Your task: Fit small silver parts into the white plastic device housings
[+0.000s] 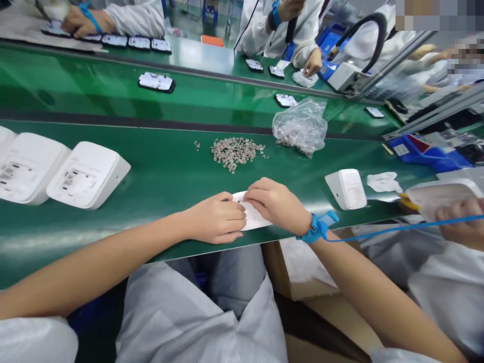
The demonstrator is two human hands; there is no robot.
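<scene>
Lying by the bench's (162,176) near edge, the white part (254,217) seems to run lengthwise along it, ends covered; the left hand (216,219) holds it, the right hand (278,204) bends over it, grip impossible to tell.

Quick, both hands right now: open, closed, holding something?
Left hand: curled on the white part; grip can't be told.
Right hand: bunched over the same part; whether it pinches anything is hidden.

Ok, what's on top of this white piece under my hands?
Your left hand and right hand are over the white piece; between them, its surface shows a few small dark spots. Whatever lies beneath your fingers is covered and can't be made out.
</scene>
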